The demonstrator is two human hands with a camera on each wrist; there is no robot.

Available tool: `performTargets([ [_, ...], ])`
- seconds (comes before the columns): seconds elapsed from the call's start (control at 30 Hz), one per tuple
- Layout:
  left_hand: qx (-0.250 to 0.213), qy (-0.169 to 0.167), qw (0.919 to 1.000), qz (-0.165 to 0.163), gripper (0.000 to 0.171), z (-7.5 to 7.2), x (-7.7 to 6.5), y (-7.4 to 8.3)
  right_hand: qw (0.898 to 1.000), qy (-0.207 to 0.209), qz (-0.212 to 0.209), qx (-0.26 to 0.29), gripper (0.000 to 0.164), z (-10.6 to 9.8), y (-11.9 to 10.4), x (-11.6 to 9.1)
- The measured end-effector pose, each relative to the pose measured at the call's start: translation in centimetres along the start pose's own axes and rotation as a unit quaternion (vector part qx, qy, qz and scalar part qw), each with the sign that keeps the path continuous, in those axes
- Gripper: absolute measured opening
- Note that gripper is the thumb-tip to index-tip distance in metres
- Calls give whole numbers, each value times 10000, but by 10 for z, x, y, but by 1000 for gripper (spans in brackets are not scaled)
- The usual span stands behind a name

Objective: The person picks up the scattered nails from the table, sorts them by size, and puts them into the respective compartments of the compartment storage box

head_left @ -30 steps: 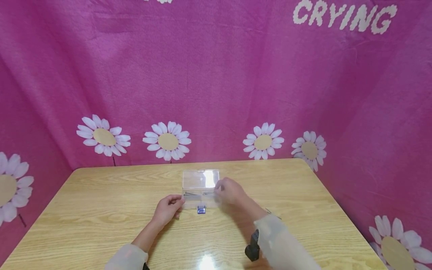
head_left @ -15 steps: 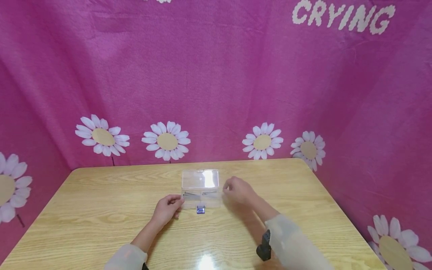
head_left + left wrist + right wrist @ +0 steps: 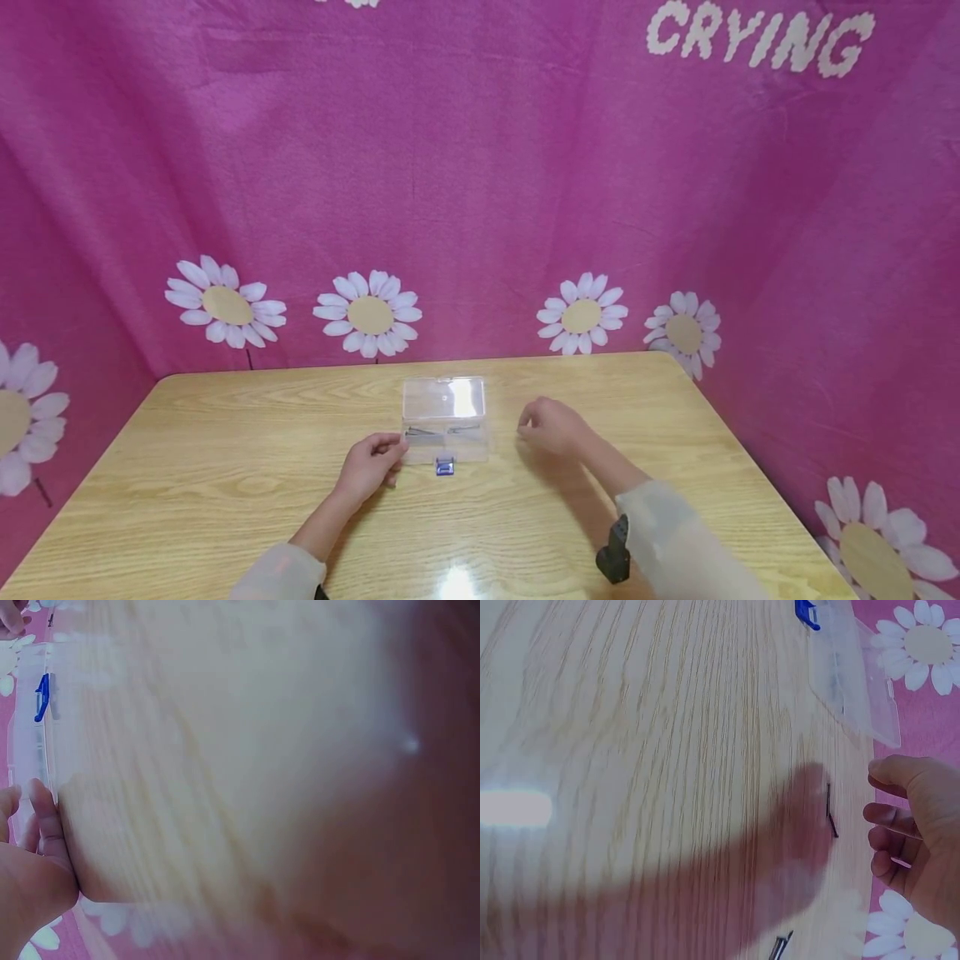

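A clear plastic box with a blue latch lies on the table, its lid raised at the back. Thin dark nails lie in its left part, and more slender nails in its right part. My left hand holds the box's left end between thumb and fingers. To the right of the box, my right hand hovers over the table with loosely bent fingers and nothing visible in them. Beneath it, the right wrist view shows thin dark nails on the wood.
More nails lie on the table closer to the lower edge of the right wrist view. The wooden table ends at the back against a pink cloth printed with daisies. A bright reflection shows near the front.
My right hand has drawn away from the box's right side and moved rightward over the table. The left hand stays at the box's left end.
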State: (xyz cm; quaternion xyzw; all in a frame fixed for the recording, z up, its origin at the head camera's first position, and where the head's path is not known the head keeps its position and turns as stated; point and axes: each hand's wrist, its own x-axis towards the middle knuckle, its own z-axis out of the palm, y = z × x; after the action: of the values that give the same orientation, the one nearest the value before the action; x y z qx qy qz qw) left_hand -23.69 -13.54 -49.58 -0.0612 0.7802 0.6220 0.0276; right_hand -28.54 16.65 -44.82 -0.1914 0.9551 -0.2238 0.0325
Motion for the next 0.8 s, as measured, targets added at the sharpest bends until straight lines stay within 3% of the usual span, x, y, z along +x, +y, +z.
performTargets([
  [0.33, 63, -23, 10000, -60, 36, -1, 0, 0, 9999, 33, -36, -161, 9, -10, 19, -19],
  [0.8, 49, -52, 10000, -25, 37, -1, -2, 3, 9987, -159, 384, -295, 9, -21, 38, -40],
])
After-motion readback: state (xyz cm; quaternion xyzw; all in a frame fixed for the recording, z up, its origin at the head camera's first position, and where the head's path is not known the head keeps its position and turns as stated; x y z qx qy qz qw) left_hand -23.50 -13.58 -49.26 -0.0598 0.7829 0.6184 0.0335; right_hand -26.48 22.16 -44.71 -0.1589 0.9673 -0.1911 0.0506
